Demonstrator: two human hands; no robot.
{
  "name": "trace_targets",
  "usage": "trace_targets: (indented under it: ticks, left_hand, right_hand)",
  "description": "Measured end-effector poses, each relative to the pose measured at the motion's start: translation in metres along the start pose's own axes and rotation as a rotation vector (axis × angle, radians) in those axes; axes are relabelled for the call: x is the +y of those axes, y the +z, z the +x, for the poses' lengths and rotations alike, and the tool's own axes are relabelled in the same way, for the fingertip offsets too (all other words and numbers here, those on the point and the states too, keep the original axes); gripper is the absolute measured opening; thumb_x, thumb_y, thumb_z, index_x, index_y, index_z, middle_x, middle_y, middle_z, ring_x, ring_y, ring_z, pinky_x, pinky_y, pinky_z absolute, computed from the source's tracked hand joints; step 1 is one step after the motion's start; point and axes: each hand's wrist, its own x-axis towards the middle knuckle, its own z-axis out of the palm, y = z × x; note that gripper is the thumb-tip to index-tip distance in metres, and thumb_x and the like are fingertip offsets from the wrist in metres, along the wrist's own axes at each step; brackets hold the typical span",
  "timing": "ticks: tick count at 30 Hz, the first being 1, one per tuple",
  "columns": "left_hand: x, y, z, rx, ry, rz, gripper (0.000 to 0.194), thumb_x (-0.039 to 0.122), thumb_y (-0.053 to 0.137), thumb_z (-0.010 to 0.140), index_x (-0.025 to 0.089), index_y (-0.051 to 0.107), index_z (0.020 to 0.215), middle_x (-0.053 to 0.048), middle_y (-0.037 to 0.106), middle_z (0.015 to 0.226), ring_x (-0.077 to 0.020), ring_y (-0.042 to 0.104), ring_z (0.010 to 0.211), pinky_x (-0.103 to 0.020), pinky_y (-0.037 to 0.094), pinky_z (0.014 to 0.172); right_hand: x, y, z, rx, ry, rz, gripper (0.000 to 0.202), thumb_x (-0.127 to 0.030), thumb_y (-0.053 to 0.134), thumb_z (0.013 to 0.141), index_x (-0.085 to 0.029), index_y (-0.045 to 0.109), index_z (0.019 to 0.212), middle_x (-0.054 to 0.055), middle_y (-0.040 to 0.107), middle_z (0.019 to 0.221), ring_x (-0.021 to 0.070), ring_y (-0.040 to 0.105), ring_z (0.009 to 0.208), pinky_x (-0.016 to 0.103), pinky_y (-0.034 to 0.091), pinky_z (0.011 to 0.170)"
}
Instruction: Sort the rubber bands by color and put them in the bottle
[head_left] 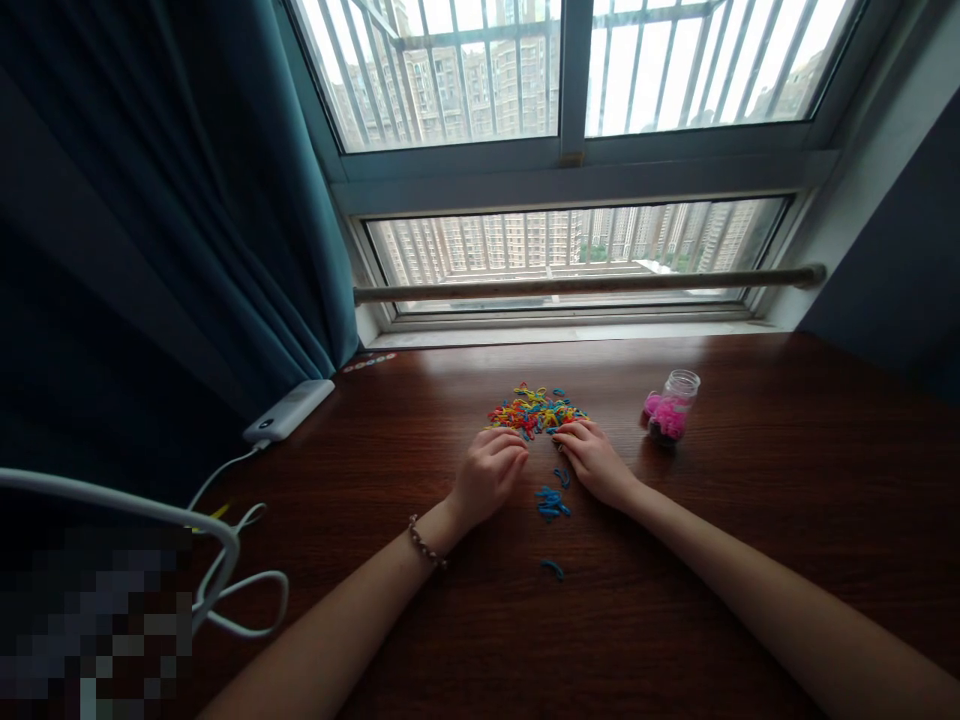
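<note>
A heap of small loop-like bands (pixel 529 408) in red, yellow, blue and green lies on the brown table. At the heap's near left edge is my left hand (pixel 495 468), its fingers curled and pressed together; whether anything is in them is hidden. My right hand (pixel 596 460) reaches to the near right edge, fingertips closed together beside blue bands, and what they grip is too small to make out. Between my wrists sits a small cluster of blue bands (pixel 553 503). One blue band (pixel 561 477) lies just above it, and another, curved blue band (pixel 553 569) lies nearer me.
A clear jar (pixel 675 408) with pink and dark contents stands right of my hands, a pink piece beside it. On the left are a white power strip (pixel 291 410) and a looping white cable (pixel 225 560). Behind the table are a curtain (pixel 292 250) and a window rail (pixel 592 285).
</note>
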Motion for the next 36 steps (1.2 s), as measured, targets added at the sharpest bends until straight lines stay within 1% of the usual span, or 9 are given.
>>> trace_targets:
  ticks: [2, 5, 11, 17, 26, 29, 31, 33, 36]
  left_hand:
    - [-0.01, 0.0, 0.0, 0.035, -0.106, 0.08, 0.019, 0.022, 0.045, 0.083, 0.018, 0.063, 0.079, -0.005, 0.063, 0.088, -0.0194, 0.05, 0.095, -0.038, 0.039, 0.088]
    - [-0.02, 0.002, 0.0, -0.017, -0.177, 0.134, 0.018, 0.022, 0.046, 0.082, 0.019, 0.063, 0.078, -0.004, 0.063, 0.09, -0.0203, 0.049, 0.097, -0.039, 0.038, 0.088]
    - [-0.021, 0.009, -0.002, -0.107, -0.143, 0.159, 0.022, 0.019, 0.046, 0.081, 0.021, 0.06, 0.097, -0.005, 0.061, 0.105, -0.0242, 0.041, 0.11, -0.046, 0.031, 0.092]
    - [-0.025, 0.014, -0.005, -0.142, -0.14, 0.176, 0.024, 0.021, 0.044, 0.082, 0.023, 0.058, 0.101, -0.005, 0.06, 0.107, -0.0253, 0.039, 0.112, -0.051, 0.025, 0.094]
    - [-0.019, 0.011, -0.004, -0.219, -0.131, 0.188, 0.025, 0.021, 0.042, 0.083, 0.021, 0.056, 0.104, -0.007, 0.056, 0.11, -0.0247, 0.037, 0.115, -0.051, 0.019, 0.098]
    - [-0.018, 0.01, -0.003, -0.23, -0.131, 0.184, 0.023, 0.02, 0.041, 0.083, 0.02, 0.057, 0.1, -0.006, 0.056, 0.109, -0.0245, 0.036, 0.115, -0.051, 0.019, 0.098]
    - [-0.017, 0.009, -0.002, -0.223, -0.116, 0.173, 0.023, 0.018, 0.041, 0.083, 0.019, 0.057, 0.1, -0.007, 0.056, 0.108, -0.0241, 0.037, 0.114, -0.05, 0.02, 0.098]
    - [-0.017, 0.008, -0.002, -0.209, -0.099, 0.158, 0.024, 0.017, 0.042, 0.082, 0.018, 0.056, 0.101, -0.008, 0.056, 0.106, -0.0236, 0.038, 0.113, -0.049, 0.022, 0.098]
    - [-0.017, 0.008, -0.001, -0.182, -0.096, 0.136, 0.026, 0.016, 0.043, 0.081, 0.018, 0.055, 0.104, -0.009, 0.055, 0.108, -0.0237, 0.039, 0.112, -0.049, 0.025, 0.098]
  right_hand:
    - [0.001, 0.0, 0.0, 0.001, 0.002, 0.007, 0.027, -0.022, 0.039, 0.086, -0.021, 0.061, 0.102, 0.006, 0.057, 0.107, 0.0219, 0.041, 0.105, 0.041, 0.034, 0.095]
    - [0.0, 0.0, 0.0, 0.007, 0.003, 0.021, 0.027, -0.021, 0.039, 0.086, -0.021, 0.061, 0.101, 0.006, 0.057, 0.106, 0.0216, 0.042, 0.104, 0.04, 0.035, 0.093]
    - [-0.003, -0.004, 0.0, 0.103, 0.003, 0.081, 0.029, -0.018, 0.039, 0.085, -0.021, 0.057, 0.108, 0.007, 0.055, 0.111, 0.0228, 0.041, 0.107, 0.041, 0.037, 0.091]
    - [-0.005, -0.01, 0.0, 0.279, 0.01, 0.254, 0.028, -0.016, 0.04, 0.084, -0.022, 0.06, 0.103, 0.008, 0.056, 0.103, 0.021, 0.049, 0.1, 0.04, 0.041, 0.089]
    - [-0.004, -0.01, 0.002, 0.32, 0.069, 0.37, 0.027, -0.017, 0.041, 0.083, -0.019, 0.06, 0.102, 0.009, 0.053, 0.107, 0.0199, 0.051, 0.099, 0.036, 0.042, 0.089]
    - [-0.009, -0.015, 0.002, 0.355, 0.066, 0.388, 0.024, -0.017, 0.041, 0.083, -0.019, 0.062, 0.095, 0.008, 0.056, 0.101, 0.0192, 0.053, 0.095, 0.035, 0.044, 0.086]
    - [-0.015, -0.02, -0.001, 0.371, 0.039, 0.383, 0.022, -0.017, 0.042, 0.083, -0.019, 0.063, 0.089, 0.008, 0.057, 0.095, 0.019, 0.055, 0.091, 0.035, 0.045, 0.084]
    - [-0.024, -0.024, -0.006, 0.363, -0.035, 0.367, 0.019, -0.017, 0.043, 0.082, -0.019, 0.062, 0.087, 0.008, 0.057, 0.091, 0.0189, 0.054, 0.089, 0.035, 0.046, 0.082]
    - [-0.038, -0.028, -0.015, 0.266, -0.242, 0.325, 0.017, -0.016, 0.045, 0.08, -0.018, 0.06, 0.088, 0.009, 0.057, 0.091, 0.0184, 0.054, 0.087, 0.035, 0.047, 0.079]
